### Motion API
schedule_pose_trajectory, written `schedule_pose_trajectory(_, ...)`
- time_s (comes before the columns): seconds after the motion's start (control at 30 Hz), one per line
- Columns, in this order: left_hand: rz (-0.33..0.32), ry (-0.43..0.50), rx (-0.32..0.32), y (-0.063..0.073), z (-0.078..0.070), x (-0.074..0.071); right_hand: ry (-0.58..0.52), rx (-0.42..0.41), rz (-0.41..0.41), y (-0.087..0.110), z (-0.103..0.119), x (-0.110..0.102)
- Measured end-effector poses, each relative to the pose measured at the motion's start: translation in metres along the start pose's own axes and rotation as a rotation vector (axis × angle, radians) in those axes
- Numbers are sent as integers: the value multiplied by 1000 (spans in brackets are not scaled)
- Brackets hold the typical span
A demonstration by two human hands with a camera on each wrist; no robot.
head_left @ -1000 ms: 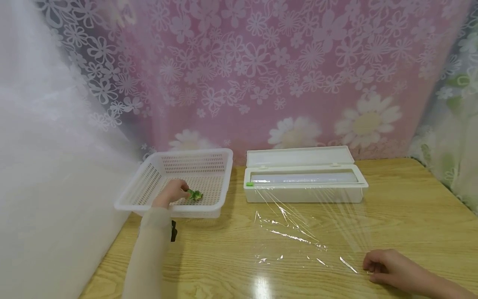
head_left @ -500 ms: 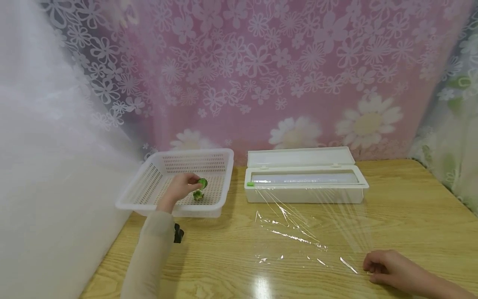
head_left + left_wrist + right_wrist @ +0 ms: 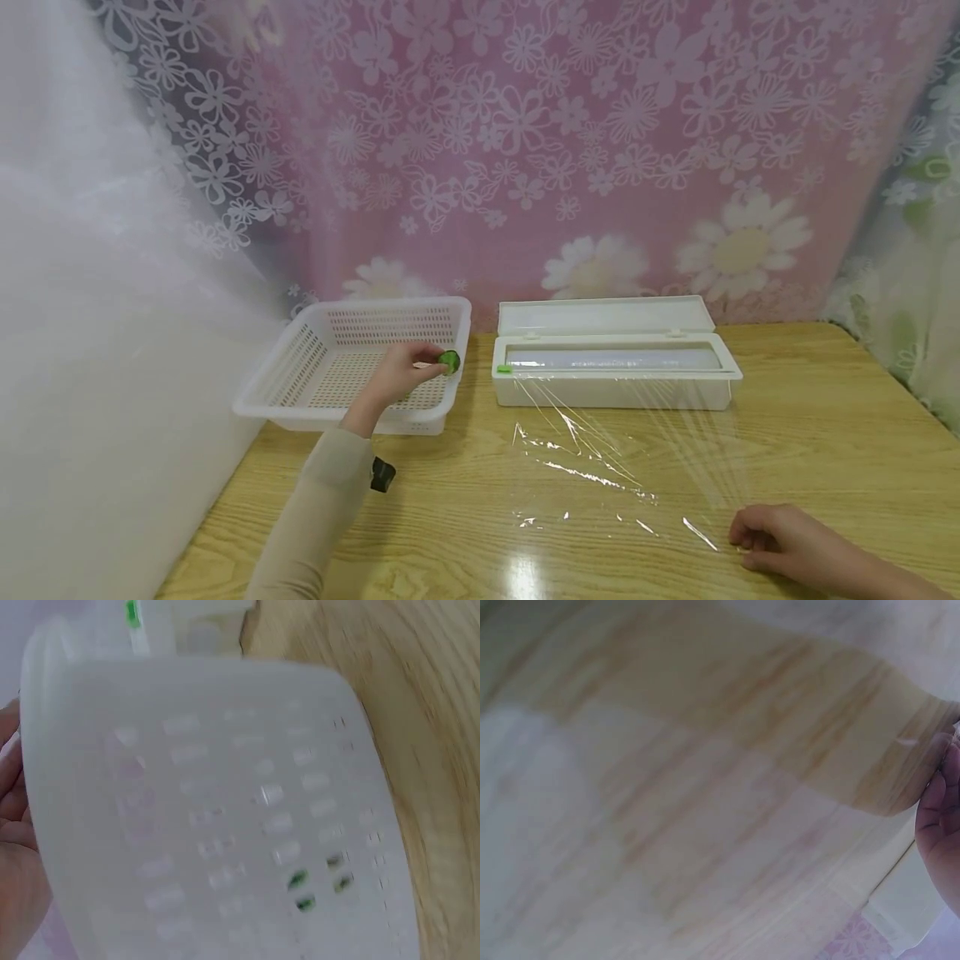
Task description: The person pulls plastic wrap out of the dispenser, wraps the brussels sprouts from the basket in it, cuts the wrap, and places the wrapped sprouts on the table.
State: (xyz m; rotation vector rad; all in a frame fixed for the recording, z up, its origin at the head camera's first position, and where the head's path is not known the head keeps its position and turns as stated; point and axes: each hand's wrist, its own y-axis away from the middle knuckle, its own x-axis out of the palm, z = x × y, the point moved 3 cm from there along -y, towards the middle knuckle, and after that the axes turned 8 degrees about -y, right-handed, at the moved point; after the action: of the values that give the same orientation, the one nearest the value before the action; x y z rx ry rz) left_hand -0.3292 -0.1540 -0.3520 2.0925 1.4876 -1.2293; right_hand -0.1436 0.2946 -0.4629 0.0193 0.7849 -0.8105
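Left hand (image 3: 401,372), pinch-grip on a green piece (image 3: 450,361), exact kind unclear.

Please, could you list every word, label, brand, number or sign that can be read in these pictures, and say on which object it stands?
No text can be read in any view.
White box and white basket: no lettering visible.
Floral curtain: a pale mark at its upper left is too blurred to tell whether it is writing.
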Motion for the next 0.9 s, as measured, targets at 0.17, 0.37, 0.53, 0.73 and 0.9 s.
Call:
schedule_pose_trajectory(0.17, 35, 59, 100, -2, -21, 19, 2, 1, -4, 0, 1, 0)
schedule_pose_trajectory(0.37, 137, 94, 193, -4, -45, 50, 24, -20, -11, 1, 2, 0)
schedule_pose_trajectory(0.53, 246, 140, 258, -3, -68, 75, 26, -29, -8, 0, 1, 0)
schedule_pose_trajectory(0.73, 371, 108, 345, -1, -92, 108, 33, -21, -5, -1, 4, 0)
schedule_pose_trajectory(0.9, 475, 24, 432, 2, -106, 135, 37, -13, 2, -2, 4, -1)
